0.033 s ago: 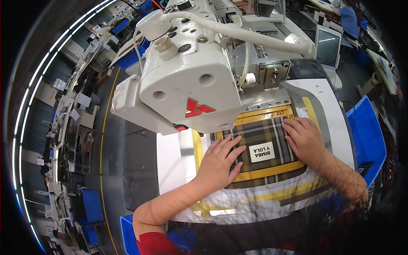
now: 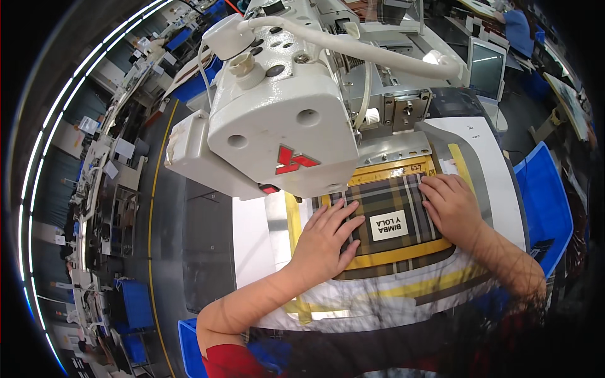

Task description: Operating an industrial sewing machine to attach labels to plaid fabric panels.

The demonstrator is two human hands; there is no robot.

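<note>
A piece of dark plaid fabric (image 2: 413, 223) lies framed by a yellow clamp frame (image 2: 397, 254) on the machine bed. A white label (image 2: 389, 225) with dark lettering sits on the fabric between my hands. My left hand (image 2: 324, 242) rests on the fabric's left side with its fingers spread. My right hand (image 2: 455, 208) lies over the right edge, fingers stretched toward the upper right corner. Both palms face down, and neither hand grips anything. Just beyond my left hand stands the white head of an industrial sewing machine (image 2: 283, 126); its needle area is hidden.
A metal clamp plate (image 2: 394, 149) adjoins the frame's far side. White sheets with yellow tape (image 2: 463, 167) surround the work. Blue bins (image 2: 547, 208) stand right and lower left. A screen (image 2: 486, 70) is at the far right, near a person in blue (image 2: 518, 31).
</note>
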